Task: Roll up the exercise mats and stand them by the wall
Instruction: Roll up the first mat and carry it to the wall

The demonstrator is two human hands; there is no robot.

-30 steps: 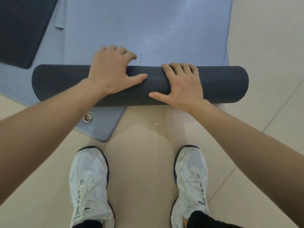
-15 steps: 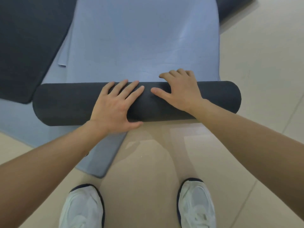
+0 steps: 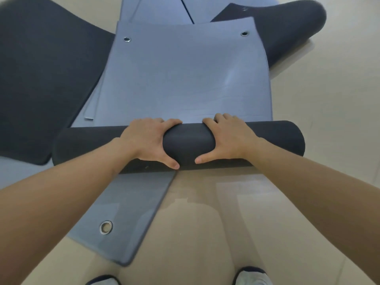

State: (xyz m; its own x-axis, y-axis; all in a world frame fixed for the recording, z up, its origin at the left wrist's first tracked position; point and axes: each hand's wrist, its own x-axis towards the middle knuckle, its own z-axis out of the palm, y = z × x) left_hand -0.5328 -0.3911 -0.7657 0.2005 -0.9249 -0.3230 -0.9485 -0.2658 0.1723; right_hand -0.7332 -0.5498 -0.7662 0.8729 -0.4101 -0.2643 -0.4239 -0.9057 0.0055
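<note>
**Mat part-rolled, both hands clamped at its middle**

The roll (image 3: 267, 138), dark side out, lay crosswise in front of the person. Its right part sat on the pale floor (image 3: 333, 103) and its left part lay over a second blue mat (image 3: 131, 202). Beyond it, the flat stretch (image 3: 185, 75) of the same mat ran away from the person, blue face up. It ended at a far edge with an eyelet (image 3: 126, 39) near each corner. A good length seemingly remained to be taken in.

To roll it well, the push probably had to be even on both sides, so the two ends advanced together and the roll did not cone. With the hands this near the middle, the ends could lag or slacken, and a wider spacing would likely have helped. A slight pull back before each turn would have tightened the wraps. The mat underneath looked liable to be dragged along.

The left hand (image 3: 148, 140) gripped the roll, fingers curled over its far side and thumb hooked round the near side. The right hand (image 3: 228, 138) mirrored it just beside. The two thumb tips pointed toward each other, near but apart. Both forearms reached forward and down, converging on the roll.

Further out, a dark mat (image 3: 41, 79) lay flat at the left. A curled dark mat (image 3: 287, 33) sat at the top right, partly under the blue one. The toes of white shoes (image 3: 253, 277) showed at the bottom edge. No wall was in view.
</note>
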